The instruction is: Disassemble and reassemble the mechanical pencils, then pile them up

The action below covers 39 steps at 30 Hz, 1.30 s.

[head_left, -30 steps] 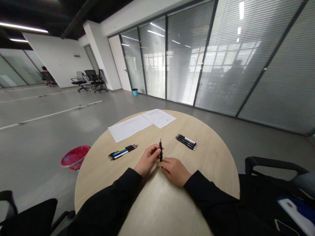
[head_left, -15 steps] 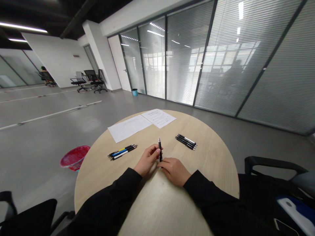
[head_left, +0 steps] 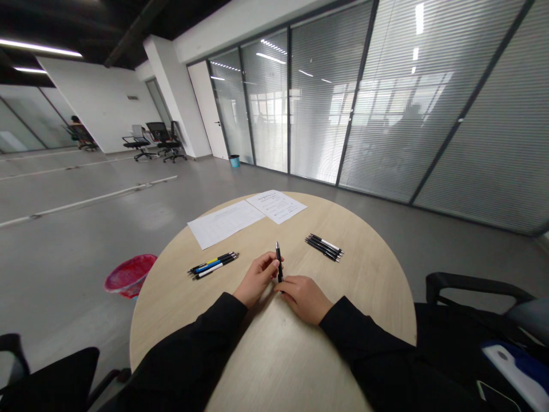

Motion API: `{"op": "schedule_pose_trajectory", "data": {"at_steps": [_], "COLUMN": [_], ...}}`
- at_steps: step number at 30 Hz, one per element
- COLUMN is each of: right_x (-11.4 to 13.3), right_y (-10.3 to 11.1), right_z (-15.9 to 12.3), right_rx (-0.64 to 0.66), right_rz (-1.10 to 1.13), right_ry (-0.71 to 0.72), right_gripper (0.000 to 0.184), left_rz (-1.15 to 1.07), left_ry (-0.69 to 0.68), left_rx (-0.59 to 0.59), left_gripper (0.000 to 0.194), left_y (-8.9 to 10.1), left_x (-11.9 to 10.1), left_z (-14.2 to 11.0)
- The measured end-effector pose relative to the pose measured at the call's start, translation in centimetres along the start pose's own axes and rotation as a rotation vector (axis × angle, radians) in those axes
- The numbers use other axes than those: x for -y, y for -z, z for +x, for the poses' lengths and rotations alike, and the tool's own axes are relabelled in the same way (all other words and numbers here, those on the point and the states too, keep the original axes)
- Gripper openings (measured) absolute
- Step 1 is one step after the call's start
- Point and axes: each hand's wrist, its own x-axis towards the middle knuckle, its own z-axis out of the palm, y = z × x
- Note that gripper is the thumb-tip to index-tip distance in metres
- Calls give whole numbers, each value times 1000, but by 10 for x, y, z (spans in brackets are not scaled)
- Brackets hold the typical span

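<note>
A black pen [head_left: 279, 268] stands nearly upright over the middle of the round table [head_left: 274, 355], its silver tip pointing up. Thumb and fingers of my left hand [head_left: 259, 279] pinch its barrel. Lower down, my right hand [head_left: 303, 297] has its fingers closed around the pen's bottom end, which they partly hide. To the left lies a group of pens [head_left: 214, 265] with yellow, blue and white barrels and black ends. On the right, several black pens [head_left: 323, 248], one with a white section, rest side by side.
Two printed sheets, a wide one [head_left: 226, 222] and a smaller one [head_left: 278, 206], lie toward the table's far edge. A red-lined bin [head_left: 128, 274] stands on the floor at left. Black chairs flank the table, the right one [head_left: 476, 286] bearing a phone [head_left: 497, 397].
</note>
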Motion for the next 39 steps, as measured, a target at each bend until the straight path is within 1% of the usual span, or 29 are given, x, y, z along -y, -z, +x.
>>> {"op": "schedule_pose_trajectory", "data": {"at_steps": [9, 19, 27, 30, 35, 39], "right_x": [2, 0, -5, -5, -6, -9], "right_y": [4, 0, 1, 3, 6, 6], "right_z": [0, -1, -1, -1, -1, -1], "right_rx": [30, 37, -8, -38, -77, -104], "right_rz": [16, 44, 93, 100, 82, 44], "right_ry": [-20, -59, -126, -191, -284, -303], "right_gripper": [15, 17, 20, 19, 26, 17], "left_rz": [12, 22, 33, 44, 39, 38], "left_ry": [2, 6, 1, 11, 53, 89], "left_rx": [-6, -118, -162, -171, -166, -165], "left_gripper": [33, 32, 30, 30, 32, 34], "left_y": [3, 6, 14, 17, 19, 19], "left_x": [3, 8, 14, 16, 16, 15], "left_z": [1, 3, 6, 6, 5, 4]}}
